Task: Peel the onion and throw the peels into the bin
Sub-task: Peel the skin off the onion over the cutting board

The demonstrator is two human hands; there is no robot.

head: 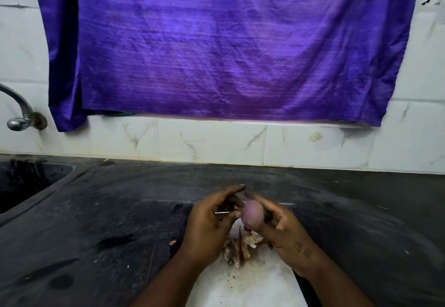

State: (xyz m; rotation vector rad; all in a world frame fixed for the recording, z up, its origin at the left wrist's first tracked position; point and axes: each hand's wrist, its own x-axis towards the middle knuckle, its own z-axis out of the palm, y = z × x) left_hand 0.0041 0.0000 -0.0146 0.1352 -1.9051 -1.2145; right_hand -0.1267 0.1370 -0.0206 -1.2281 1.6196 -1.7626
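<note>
Onion [251,212]: you hold it in the air between your 2 hands, above the white board [252,285] and not resting on it, so that whatever comes away drops onto the board instead of the dark counter [361,210]. Your right hand [284,232] cups the bulb from the side and below, fingers curled round it, which steadies it and leaves its pale pink face turned toward your left. Your left hand [209,222] is at that bare side, thumb and fingertips pressed together as if pinching a strip of skin; the blur hides whether anything is really caught there. The bulb looks mostly bare already, so I judge the peeling to be close to done. The peels [240,246] lie in 1 loose heap on the board directly under your hands, with 1 small scrap [173,242] off on the counter to the left. No bin is in view. The sink [29,181] sits well apart at the left.
</note>
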